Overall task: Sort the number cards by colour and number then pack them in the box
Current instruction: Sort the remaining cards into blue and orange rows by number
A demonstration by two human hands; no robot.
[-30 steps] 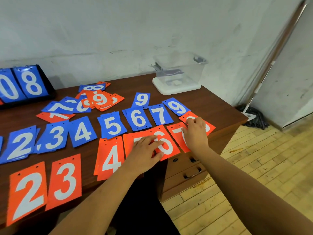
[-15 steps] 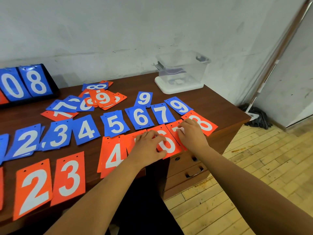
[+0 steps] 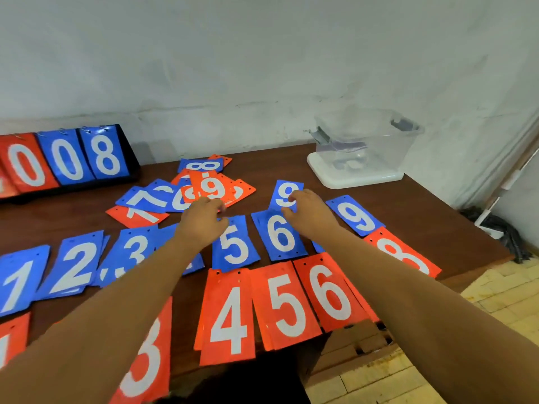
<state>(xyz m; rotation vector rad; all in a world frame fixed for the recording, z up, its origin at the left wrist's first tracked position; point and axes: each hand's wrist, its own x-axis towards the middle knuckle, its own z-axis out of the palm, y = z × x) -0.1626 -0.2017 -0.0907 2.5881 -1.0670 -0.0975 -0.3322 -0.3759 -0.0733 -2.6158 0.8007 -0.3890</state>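
**Both hands off the near orange cards, now at the back**

Your hands have left the orange cards at the near edge and gone forward past the blue cards. The view has dropped with them.

- Desk (image 3: 414, 220): brown wood, set against a white wall (image 3: 262, 68).
- Scoreboard stand (image 3: 73, 163): back left, showing 0, 0, 8.
- Clear box (image 3: 370, 141): back right corner, sitting on a white lid (image 3: 344, 177). Its contents are too blurred to name.
- Orange row (image 3: 229, 319): along the near edge, with 3, 4, 5 and 6 readable and an 8 further right by the desk edge.
- Blue row (image 3: 234, 243): across the middle, with 1, 2, 3, 5, 6 and 9 readable. Your forearms hide other cards in this row.
- Mixed pile (image 3: 151, 196): behind the blue row, blue and orange overlapping, with an orange 9 card (image 3: 214, 186) on top.
- Blue 9 card (image 3: 284, 186): lies alone between the pile and the box.
- Left hand (image 3: 201, 223): palm down at the pile's near edge, fingers bent. Blur hides whether they hold a card.
- Right hand (image 3: 310, 214): fingertips are on the blue 9 card. I cannot tell if it is pinched or only touched.
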